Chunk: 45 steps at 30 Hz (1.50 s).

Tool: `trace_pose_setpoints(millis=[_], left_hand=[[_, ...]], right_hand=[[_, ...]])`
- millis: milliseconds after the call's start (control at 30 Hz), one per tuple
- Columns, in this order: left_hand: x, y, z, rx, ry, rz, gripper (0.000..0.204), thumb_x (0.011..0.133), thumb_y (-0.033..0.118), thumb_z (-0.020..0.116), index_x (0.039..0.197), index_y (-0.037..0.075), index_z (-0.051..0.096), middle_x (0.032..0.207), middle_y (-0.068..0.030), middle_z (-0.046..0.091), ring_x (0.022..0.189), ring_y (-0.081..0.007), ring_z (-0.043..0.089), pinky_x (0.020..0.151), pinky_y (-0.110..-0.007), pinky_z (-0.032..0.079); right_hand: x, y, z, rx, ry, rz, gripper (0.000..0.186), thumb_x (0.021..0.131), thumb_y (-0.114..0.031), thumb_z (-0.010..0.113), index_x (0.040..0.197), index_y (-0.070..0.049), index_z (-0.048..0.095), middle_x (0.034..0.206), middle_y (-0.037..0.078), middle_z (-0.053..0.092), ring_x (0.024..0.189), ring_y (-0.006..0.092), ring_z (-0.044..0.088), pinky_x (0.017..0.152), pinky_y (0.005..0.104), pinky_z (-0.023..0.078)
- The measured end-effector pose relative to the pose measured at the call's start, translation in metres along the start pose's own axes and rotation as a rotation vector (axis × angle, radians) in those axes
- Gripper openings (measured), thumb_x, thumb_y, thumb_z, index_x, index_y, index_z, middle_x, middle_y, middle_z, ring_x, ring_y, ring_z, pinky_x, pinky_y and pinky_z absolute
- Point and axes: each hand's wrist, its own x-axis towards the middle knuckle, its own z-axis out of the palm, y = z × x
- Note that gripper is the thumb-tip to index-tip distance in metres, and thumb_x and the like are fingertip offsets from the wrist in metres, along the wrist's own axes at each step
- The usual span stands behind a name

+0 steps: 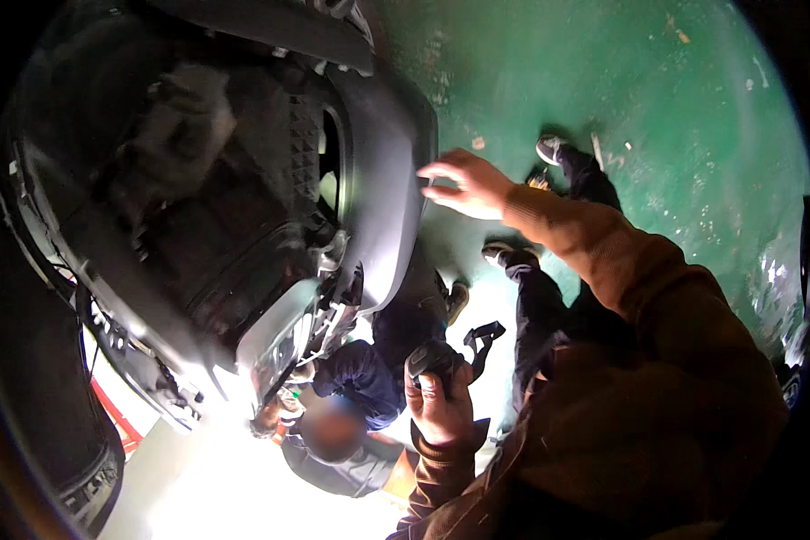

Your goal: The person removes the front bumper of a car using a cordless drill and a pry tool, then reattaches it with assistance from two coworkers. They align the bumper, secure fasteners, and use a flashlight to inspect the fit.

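My right hand [466,184] reaches out with its fingers apart. Its fingertips are at the outer edge of the grey body panel [389,171] of a vehicle; whether they touch it is hard to tell. Lower in the picture, my left hand [443,409] is closed around a dark, rounded handheld object [434,362], its thumb lying along it. The exact kind of that object is unclear. A black strap-like piece [484,337] shows beside it. The vehicle's headlamp [283,337] sits below the panel, to the left of my left hand.
A person [355,378] in dark clothes crouches next to the headlamp, with a hand [274,412] close to the vehicle's front. Strong glare [243,495] washes out the lower area. The green floor [675,108] has scattered debris. The vehicle's dark bay [216,180] fills the left.
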Motion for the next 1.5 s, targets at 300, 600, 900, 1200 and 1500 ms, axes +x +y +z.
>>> trace_pose_setpoints(millis=[300, 600, 900, 1200, 1500], left_hand=[[0.066, -0.064, 0.017, 0.283, 0.121, -0.08, 0.047, 0.103, 0.049, 0.06, 0.117, 0.003, 0.06, 0.1, -0.0103, 0.063, 0.082, -0.024, 0.061, 0.072, -0.041, 0.049], [0.077, -0.116, -0.036, 0.212, 0.168, -0.154, 0.057, 0.093, 0.059, 0.069, 0.115, 0.008, 0.056, 0.097, -0.0058, 0.064, 0.084, -0.0254, 0.059, 0.076, -0.042, 0.045], [0.075, -0.154, -0.074, -0.169, 0.143, -0.201, 0.049, 0.097, 0.061, 0.058, 0.115, 0.015, 0.06, 0.094, -0.0023, 0.061, 0.087, -0.0228, 0.052, 0.083, -0.041, 0.039], [0.065, -0.162, -0.091, -0.211, 0.122, -0.194, 0.061, 0.089, 0.059, 0.073, 0.121, 0.009, 0.059, 0.103, -0.0078, 0.066, 0.089, -0.0261, 0.058, 0.081, -0.043, 0.043], [0.054, -0.132, -0.089, -0.127, 0.129, -0.168, 0.058, 0.091, 0.049, 0.077, 0.12, 0.003, 0.057, 0.104, -0.0138, 0.067, 0.101, -0.0296, 0.061, 0.09, -0.045, 0.047]], right_hand=[[0.129, -0.035, 0.078, -0.128, -0.216, -0.471, 0.05, 0.096, -0.053, 0.062, 0.103, -0.005, 0.074, 0.113, 0.008, 0.07, 0.124, 0.0268, 0.056, 0.1, 0.0452, 0.05], [0.125, -0.017, 0.083, -0.125, -0.384, -0.496, 0.071, 0.102, -0.067, 0.043, 0.1, -0.005, 0.079, 0.11, 0.004, 0.075, 0.13, 0.0268, 0.052, 0.106, 0.0451, 0.049], [0.098, -0.027, 0.08, -0.031, -0.219, -0.55, 0.047, 0.097, -0.056, 0.062, 0.1, -0.01, 0.073, 0.106, 0.005, 0.073, 0.119, 0.0268, 0.058, 0.101, 0.0458, 0.047], [0.104, -0.029, 0.113, -0.097, -0.189, -0.544, 0.049, 0.098, -0.056, 0.06, 0.094, -0.009, 0.075, 0.105, 0.004, 0.072, 0.113, 0.0232, 0.059, 0.093, 0.0412, 0.049], [0.111, -0.04, 0.142, -0.109, -0.08, -0.555, 0.048, 0.09, -0.056, 0.069, 0.085, -0.008, 0.072, 0.097, 0.004, 0.066, 0.104, 0.0224, 0.059, 0.09, 0.0388, 0.049]])
